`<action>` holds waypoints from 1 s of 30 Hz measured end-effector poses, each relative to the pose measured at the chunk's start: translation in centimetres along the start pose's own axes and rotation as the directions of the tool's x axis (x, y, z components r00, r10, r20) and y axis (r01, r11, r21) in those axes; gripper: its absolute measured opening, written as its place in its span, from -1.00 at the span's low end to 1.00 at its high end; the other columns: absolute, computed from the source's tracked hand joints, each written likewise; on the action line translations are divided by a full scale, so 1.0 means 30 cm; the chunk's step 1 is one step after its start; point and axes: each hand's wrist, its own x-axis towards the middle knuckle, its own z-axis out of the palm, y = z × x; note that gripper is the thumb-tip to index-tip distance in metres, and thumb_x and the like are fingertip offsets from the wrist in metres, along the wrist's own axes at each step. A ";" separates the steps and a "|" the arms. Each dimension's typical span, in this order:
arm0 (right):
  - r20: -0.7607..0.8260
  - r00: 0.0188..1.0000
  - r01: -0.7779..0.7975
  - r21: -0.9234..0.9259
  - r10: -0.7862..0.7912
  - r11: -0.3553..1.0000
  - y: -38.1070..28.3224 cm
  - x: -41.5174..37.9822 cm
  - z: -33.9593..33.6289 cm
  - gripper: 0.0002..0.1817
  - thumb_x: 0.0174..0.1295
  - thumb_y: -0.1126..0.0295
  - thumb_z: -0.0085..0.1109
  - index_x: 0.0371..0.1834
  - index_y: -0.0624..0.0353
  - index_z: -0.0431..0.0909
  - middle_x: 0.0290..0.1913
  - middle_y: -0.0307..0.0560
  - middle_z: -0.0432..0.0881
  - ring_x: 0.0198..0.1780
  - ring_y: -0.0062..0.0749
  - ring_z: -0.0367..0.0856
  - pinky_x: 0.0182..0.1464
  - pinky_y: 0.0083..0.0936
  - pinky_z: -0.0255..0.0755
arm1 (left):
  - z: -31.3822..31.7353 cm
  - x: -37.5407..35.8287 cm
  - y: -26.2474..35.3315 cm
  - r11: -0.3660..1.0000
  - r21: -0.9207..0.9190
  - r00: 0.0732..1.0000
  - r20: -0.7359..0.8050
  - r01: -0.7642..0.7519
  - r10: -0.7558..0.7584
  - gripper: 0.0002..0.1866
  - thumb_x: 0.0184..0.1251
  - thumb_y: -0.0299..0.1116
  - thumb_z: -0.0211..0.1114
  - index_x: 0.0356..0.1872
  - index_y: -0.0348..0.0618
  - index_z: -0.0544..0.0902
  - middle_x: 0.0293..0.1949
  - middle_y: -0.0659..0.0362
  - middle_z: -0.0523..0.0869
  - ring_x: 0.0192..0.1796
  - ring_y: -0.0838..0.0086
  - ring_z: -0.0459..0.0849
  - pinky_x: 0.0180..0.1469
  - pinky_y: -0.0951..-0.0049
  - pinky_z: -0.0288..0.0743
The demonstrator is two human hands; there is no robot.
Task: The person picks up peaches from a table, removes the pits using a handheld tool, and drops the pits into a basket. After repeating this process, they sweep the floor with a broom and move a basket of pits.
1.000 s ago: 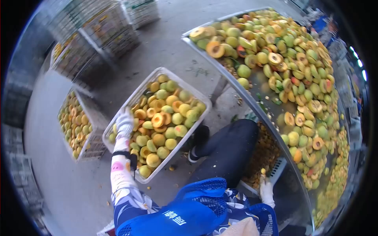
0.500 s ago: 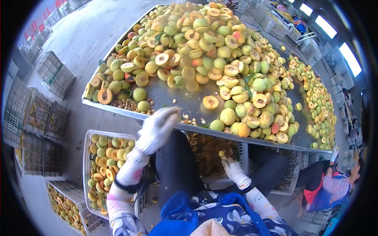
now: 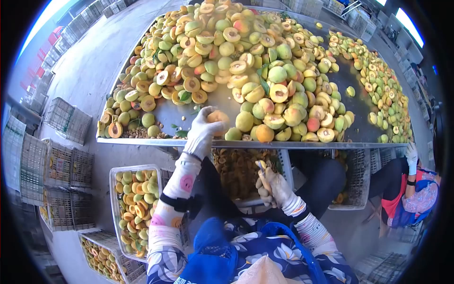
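Observation:
My left hand point(image 3: 204, 132), in a white glove, is closed around a peach point(image 3: 218, 121) just above the near edge of the metal table point(image 3: 189, 112). My right hand point(image 3: 276, 188), in a soiled light glove, grips a short tool with a tan handle point(image 3: 264, 176); its working end is too small to make out. That hand hovers over a crate point(image 3: 287, 170) beneath the table edge, with brown pits and scraps point(image 3: 243, 173) inside. A large heap of whole and halved peaches point(image 3: 279, 92) covers much of the table in front of both hands.
Left of my legs stands a white crate point(image 3: 113, 189) of peach halves, with another filled crate point(image 3: 124, 265) below it. Stacked crates point(image 3: 59, 163) stand farther left. A person point(image 3: 418, 194) sits at the right, one gloved hand at the table edge.
My left hand has moved up over the table and now holds a peach. My right hand has risen slightly, bringing its tool into clearer view. The camera view has shifted.

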 end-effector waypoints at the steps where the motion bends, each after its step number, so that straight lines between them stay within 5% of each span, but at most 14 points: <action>1: 0.030 0.999 0.023 0.079 -0.026 0.997 -0.016 -0.022 0.037 -0.32 0.35 -0.34 -0.14 -0.22 0.17 0.45 -0.61 -0.29 0.37 -0.71 -0.65 0.29 -0.70 -0.63 0.25 | -0.002 -0.048 -0.016 0.946 -0.322 0.999 -0.007 0.032 -0.036 -0.47 0.09 -0.38 0.39 0.13 -0.18 0.47 -0.16 0.11 0.62 -0.24 0.33 0.69 -0.30 0.36 0.67; 5: 0.360 0.931 0.004 0.130 -0.051 0.991 -0.046 -0.066 0.168 -0.42 0.38 -0.23 -0.04 -0.16 0.16 0.46 -0.59 -0.30 0.37 -0.71 -0.67 0.26 -0.71 -0.67 0.21 | 0.109 -0.281 -0.061 0.761 -0.647 0.991 -0.125 -0.051 -0.040 -0.64 0.33 -0.40 0.25 0.11 -0.27 0.49 -0.09 0.12 0.61 -0.10 0.40 0.66 -0.16 0.38 0.67; 6: 0.394 0.919 -0.040 0.025 0.027 0.999 -0.031 -0.055 0.181 -0.47 0.40 -0.18 -0.02 -0.17 0.14 0.46 -0.59 -0.37 0.37 -0.70 -0.72 0.28 -0.71 -0.70 0.20 | 0.127 -0.297 -0.099 0.830 -0.534 0.970 -0.243 -0.159 0.030 -0.67 0.39 -0.39 0.21 0.11 -0.30 0.52 -0.06 0.13 0.62 -0.05 0.46 0.62 0.00 0.48 0.57; 7: 0.263 0.964 0.053 -0.337 0.040 0.940 0.000 -0.015 0.179 -0.49 0.43 -0.13 -0.03 -0.16 0.19 0.46 -0.56 -0.16 0.54 -0.72 -0.42 0.45 -0.72 -0.53 0.27 | 0.128 -0.319 -0.124 0.886 -0.453 0.952 -0.302 -0.098 -0.049 -0.66 0.41 -0.39 0.19 0.13 -0.31 0.50 -0.05 0.12 0.62 -0.05 0.51 0.60 0.06 0.53 0.50; 8: 0.153 0.932 0.346 -0.644 -0.328 0.682 0.095 0.062 0.135 -0.49 0.44 -0.09 -0.03 -0.17 0.24 0.47 -0.53 0.03 0.58 -0.63 -0.17 0.53 -0.66 -0.40 0.34 | 0.138 -0.339 -0.120 0.856 -0.490 0.935 -0.353 -0.164 -0.023 -0.67 0.41 -0.39 0.19 0.12 -0.28 0.51 -0.06 0.13 0.62 -0.06 0.50 0.60 0.06 0.52 0.50; 9: 0.179 0.731 0.436 -0.864 -0.658 0.250 0.182 0.118 0.088 -0.49 0.44 -0.05 -0.03 -0.18 0.29 0.48 -0.49 0.22 0.62 -0.54 0.09 0.61 -0.60 -0.27 0.41 | 0.143 -0.361 -0.118 0.823 -0.521 0.915 -0.403 -0.227 -0.002 -0.69 0.41 -0.39 0.18 0.12 -0.26 0.52 -0.08 0.14 0.62 -0.07 0.50 0.61 0.05 0.51 0.51; 11: 0.025 0.826 0.350 -0.806 -0.563 0.477 0.217 0.113 0.033 -0.55 0.44 0.08 -0.02 -0.25 0.36 0.51 -0.47 0.37 0.59 -0.30 0.35 0.59 -0.30 -0.03 0.46 | 0.100 -0.372 -0.157 0.810 -0.568 0.942 -0.331 -0.147 -0.062 -0.69 0.43 -0.29 0.17 0.10 -0.18 0.53 -0.12 0.12 0.61 -0.10 0.45 0.63 -0.04 0.40 0.59; 15: 0.007 0.863 0.098 -0.983 -0.505 0.153 0.224 0.054 -0.047 -0.49 0.43 0.00 -0.01 -0.23 0.36 0.51 -0.47 0.40 0.58 -0.31 0.35 0.59 -0.30 -0.04 0.45 | 0.049 -0.418 -0.160 0.696 -0.718 0.994 -0.087 -0.016 -0.067 -0.60 0.49 -0.12 0.03 0.14 -0.18 0.52 -0.07 0.03 0.63 -0.10 0.33 0.67 -0.13 0.30 0.66; 16: -0.145 0.905 0.093 -0.849 -0.400 0.520 0.195 0.047 -0.066 -0.46 0.43 -0.07 -0.01 -0.22 0.33 0.51 -0.56 0.18 0.59 -0.51 0.07 0.61 -0.44 -0.18 0.49 | 0.041 -0.426 -0.160 0.641 -0.766 0.998 0.005 0.042 -0.059 -0.55 0.51 -0.07 -0.03 0.16 -0.20 0.51 -0.03 -0.01 0.64 -0.08 0.30 0.67 -0.15 0.28 0.67; 17: -0.174 0.981 0.000 -0.428 -0.082 0.904 0.091 -0.039 0.012 -0.45 0.42 -0.14 -0.03 -0.19 0.25 0.49 -0.60 -0.17 0.49 -0.64 -0.42 0.50 -0.60 -0.48 0.43 | 0.042 -0.425 -0.161 0.577 -0.811 0.995 0.090 0.095 -0.038 -0.50 0.53 -0.02 -0.08 0.19 -0.22 0.50 0.01 -0.05 0.65 -0.07 0.26 0.68 -0.16 0.26 0.68; 19: 0.263 0.964 0.106 -0.205 -0.050 0.973 0.028 -0.130 0.082 -0.43 0.41 -0.20 -0.06 -0.17 0.20 0.47 -0.57 -0.35 0.38 -0.65 -0.73 0.35 -0.65 -0.72 0.30 | 0.064 -0.418 -0.200 0.744 -0.668 0.999 0.044 0.029 0.000 -0.44 0.53 0.04 -0.08 0.20 -0.27 0.48 0.05 -0.07 0.63 -0.05 0.28 0.67 -0.14 0.24 0.67; 24: 0.595 0.795 -0.320 0.248 0.117 0.914 0.032 -0.118 0.087 -0.38 0.35 -0.25 -0.01 -0.12 0.21 0.49 -0.60 -0.37 0.29 -0.72 -0.75 0.20 -0.75 -0.72 0.14 | 0.127 -0.450 -0.165 0.734 -0.678 0.997 -0.071 -0.041 -0.009 -0.45 0.57 0.03 -0.07 0.16 -0.31 0.51 0.04 -0.01 0.63 -0.03 0.34 0.65 0.03 0.33 0.60; 28: 0.477 0.847 -0.309 0.076 0.237 0.948 0.082 -0.105 0.127 -0.44 0.39 -0.21 -0.03 -0.19 0.17 0.46 -0.61 -0.34 0.30 -0.74 -0.72 0.18 -0.76 -0.68 0.11 | 0.143 -0.464 -0.126 0.799 -0.595 0.995 -0.094 -0.084 0.035 -0.41 0.61 0.07 -0.18 0.12 -0.29 0.55 0.02 0.05 0.65 0.08 0.41 0.59 0.19 0.37 0.48; 30: 0.290 0.929 -0.221 -0.060 0.229 0.973 0.064 -0.112 0.177 -0.45 0.40 -0.20 -0.04 -0.21 0.16 0.44 -0.61 -0.34 0.32 -0.74 -0.70 0.19 -0.74 -0.67 0.15 | 0.150 -0.442 -0.188 0.926 -0.274 0.965 -0.101 -0.259 0.241 -0.43 0.61 0.05 -0.20 0.10 -0.27 0.55 0.01 0.05 0.65 0.07 0.40 0.59 0.17 0.40 0.47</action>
